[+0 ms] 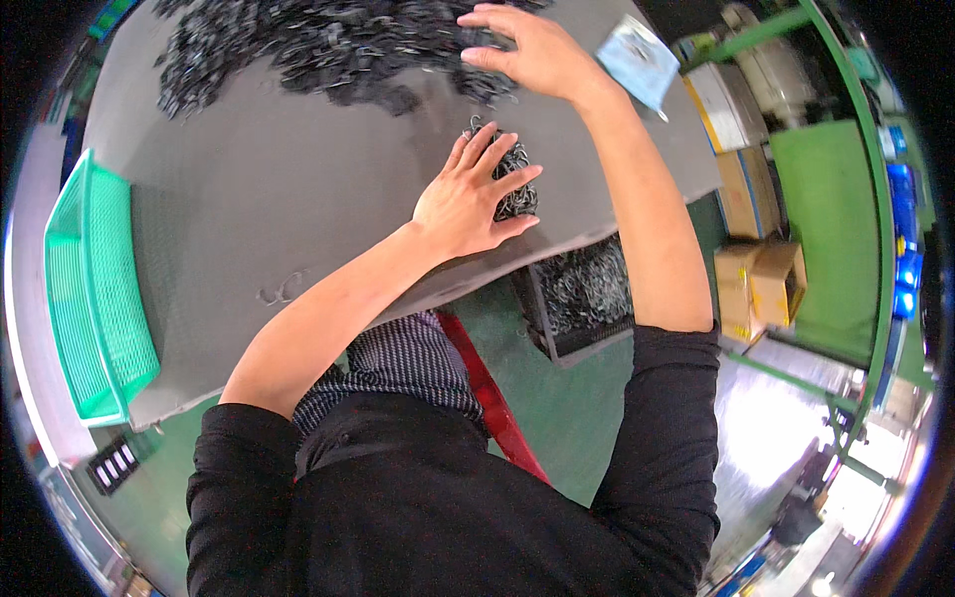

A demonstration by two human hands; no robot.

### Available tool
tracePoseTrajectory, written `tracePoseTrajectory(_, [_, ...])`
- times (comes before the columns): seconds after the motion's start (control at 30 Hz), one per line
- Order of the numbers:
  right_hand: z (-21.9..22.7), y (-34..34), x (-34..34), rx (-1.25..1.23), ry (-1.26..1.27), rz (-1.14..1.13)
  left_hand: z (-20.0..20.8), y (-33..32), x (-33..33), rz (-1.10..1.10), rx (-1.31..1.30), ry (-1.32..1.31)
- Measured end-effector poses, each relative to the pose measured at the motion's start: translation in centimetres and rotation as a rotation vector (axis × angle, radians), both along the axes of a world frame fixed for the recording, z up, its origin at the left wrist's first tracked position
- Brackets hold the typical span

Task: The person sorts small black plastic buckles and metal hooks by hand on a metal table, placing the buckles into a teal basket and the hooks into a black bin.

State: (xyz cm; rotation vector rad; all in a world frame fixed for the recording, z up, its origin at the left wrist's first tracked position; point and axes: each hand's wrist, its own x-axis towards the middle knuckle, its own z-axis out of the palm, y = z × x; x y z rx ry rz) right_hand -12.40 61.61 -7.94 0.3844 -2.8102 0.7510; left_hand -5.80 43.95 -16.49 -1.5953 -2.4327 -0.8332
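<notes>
My left hand [466, 204] lies with fingers spread over a small heap of dark, curved metal pieces [517, 184] near the front edge of the grey table [229, 219]. The pieces look like small hooks or rings; part of the heap is hidden under the palm. Farther away, my right hand [532, 55] hovers with fingers apart beside the right side of a large pile of black pieces [338, 50]. Nothing shows between its fingers. That pile is blurred, so its pieces are hard to make out singly.
A green mesh basket [99, 289] stands at the table's left end. A few loose pieces [284, 289] lie near my left forearm. Below the front edge sits a black crate [582, 298] full of similar pieces. A blue-and-white packet [639, 65] lies far right; cardboard boxes [751, 194] stand beyond.
</notes>
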Motion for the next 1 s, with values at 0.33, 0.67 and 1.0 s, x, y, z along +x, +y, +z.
tracePoseTrajectory(0.33, [6.8, 6.9, 16.1, -0.274, -0.007, -0.409, -1.9, 13.4, 11.6, -0.406, -0.045, -0.004])
tracePoseTrajectory(0.67, [2.5, 2.5, 22.8, -0.424, 0.180, -0.662, 7.0, 4.5, 5.0, -0.188, -0.041, -0.511])
tracePoseTrajectory(1.0, [-7.5, -31.4, 13.8, 0.127, 0.072, 0.280, 18.7, -19.6, -3.2, 0.487, 0.772, -0.359])
